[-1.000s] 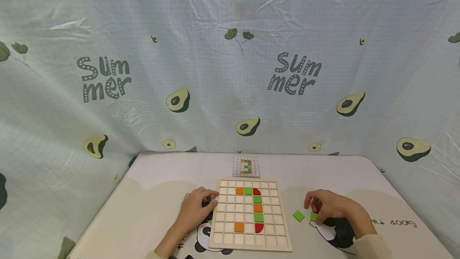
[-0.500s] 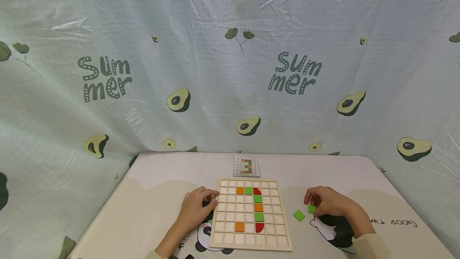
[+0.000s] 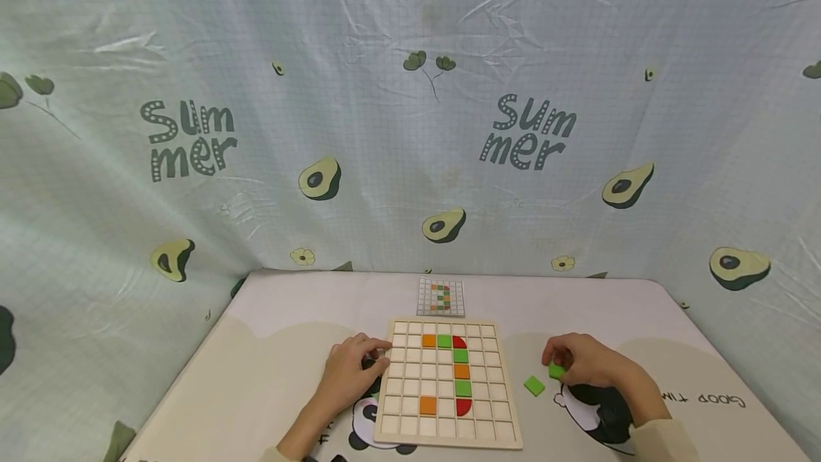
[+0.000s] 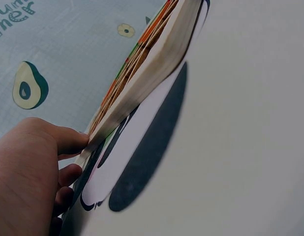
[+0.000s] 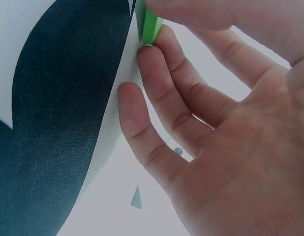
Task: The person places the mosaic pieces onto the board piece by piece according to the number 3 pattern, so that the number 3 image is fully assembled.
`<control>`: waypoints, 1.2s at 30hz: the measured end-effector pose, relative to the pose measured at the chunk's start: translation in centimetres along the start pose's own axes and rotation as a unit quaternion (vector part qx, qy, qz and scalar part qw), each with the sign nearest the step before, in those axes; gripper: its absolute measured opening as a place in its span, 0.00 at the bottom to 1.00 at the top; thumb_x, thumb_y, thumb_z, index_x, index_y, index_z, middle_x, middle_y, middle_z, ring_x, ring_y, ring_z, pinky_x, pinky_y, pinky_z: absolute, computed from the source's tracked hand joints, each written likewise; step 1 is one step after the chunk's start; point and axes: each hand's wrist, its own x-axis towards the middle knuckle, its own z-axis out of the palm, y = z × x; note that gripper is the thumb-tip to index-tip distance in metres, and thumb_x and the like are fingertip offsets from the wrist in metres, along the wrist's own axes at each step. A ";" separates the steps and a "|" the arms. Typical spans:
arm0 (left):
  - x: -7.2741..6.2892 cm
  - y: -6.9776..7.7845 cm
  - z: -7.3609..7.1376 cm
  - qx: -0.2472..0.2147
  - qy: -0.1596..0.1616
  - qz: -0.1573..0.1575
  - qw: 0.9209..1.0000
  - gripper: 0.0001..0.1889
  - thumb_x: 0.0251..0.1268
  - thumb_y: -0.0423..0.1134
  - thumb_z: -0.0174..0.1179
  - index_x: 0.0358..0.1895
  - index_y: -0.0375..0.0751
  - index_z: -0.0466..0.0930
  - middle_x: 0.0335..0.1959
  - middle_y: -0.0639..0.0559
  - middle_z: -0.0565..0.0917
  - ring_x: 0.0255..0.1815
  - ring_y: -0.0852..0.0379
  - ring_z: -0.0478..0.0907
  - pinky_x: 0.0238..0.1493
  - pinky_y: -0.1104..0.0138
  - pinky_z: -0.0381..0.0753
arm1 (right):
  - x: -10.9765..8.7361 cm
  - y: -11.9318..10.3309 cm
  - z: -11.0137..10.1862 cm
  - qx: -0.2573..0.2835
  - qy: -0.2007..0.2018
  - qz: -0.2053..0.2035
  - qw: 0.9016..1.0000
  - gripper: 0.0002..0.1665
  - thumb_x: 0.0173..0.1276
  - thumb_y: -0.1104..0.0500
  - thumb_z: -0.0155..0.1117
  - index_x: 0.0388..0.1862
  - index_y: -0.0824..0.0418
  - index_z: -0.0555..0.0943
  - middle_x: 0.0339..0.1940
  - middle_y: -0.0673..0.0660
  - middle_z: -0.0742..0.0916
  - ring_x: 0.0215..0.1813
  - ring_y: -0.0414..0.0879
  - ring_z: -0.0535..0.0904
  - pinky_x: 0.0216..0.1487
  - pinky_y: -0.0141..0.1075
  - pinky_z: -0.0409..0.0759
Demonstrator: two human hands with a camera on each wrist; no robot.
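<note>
My right hand point(image 3: 589, 361) pinches a green square tile point(image 3: 556, 371) between thumb and fingers, right of the board. In the right wrist view that tile point(image 5: 152, 27) shows edge-on under the thumb, close to the tabletop. A second green tile point(image 3: 534, 386) lies flat just left of that hand. My left hand point(image 3: 349, 371) touches the left edge of the wooden grid board point(image 3: 449, 440) with thumb and index fingertip. In the left wrist view the left hand point(image 4: 34, 172) meets the board's side. Orange tiles point(image 3: 427, 405), green tiles point(image 3: 460, 356) and red rounded tiles point(image 3: 463, 407) sit in the grid.
Behind the board lies a small pattern card point(image 3: 440, 297) with coloured squares on a grid. The tablecloth point(image 3: 308, 298) carries printed panda figures and lettering. A curtain point(image 3: 372, 127) with avocado prints hangs around the back and sides.
The right hand's green tile has shifted slightly away from the person, and the fingers have moved with it. The left hand and the board look unmoved.
</note>
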 end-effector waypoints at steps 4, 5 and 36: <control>0.0 0.0 0.0 -0.001 0.000 0.000 1.000 0.09 0.63 0.46 0.70 0.46 0.57 0.90 0.29 0.67 0.77 0.33 0.68 0.70 0.38 0.66 0.61 | 0.0 -0.2 0.1 -0.014 0.012 0.006 1.000 0.18 0.50 0.71 0.70 0.40 0.57 0.84 0.34 0.51 0.82 0.36 0.39 0.74 0.36 0.33 0.76; 0.0 0.0 0.0 -0.002 0.000 0.001 1.000 0.09 0.63 0.46 0.70 0.45 0.58 0.90 0.28 0.67 0.77 0.33 0.68 0.70 0.38 0.66 0.61 | 0.1 -0.2 0.1 -0.018 0.014 0.009 1.000 0.17 0.51 0.71 0.71 0.40 0.57 0.84 0.34 0.51 0.82 0.36 0.39 0.74 0.37 0.33 0.76; 0.0 -0.4 0.2 -0.003 0.007 0.009 1.000 0.09 0.63 0.45 0.70 0.46 0.58 0.90 0.29 0.67 0.78 0.33 0.68 0.71 0.38 0.66 0.61 | 0.5 -0.9 0.5 -0.028 0.039 0.008 0.999 0.13 0.55 0.66 0.72 0.40 0.58 0.84 0.36 0.49 0.84 0.36 0.37 0.76 0.38 0.33 0.77</control>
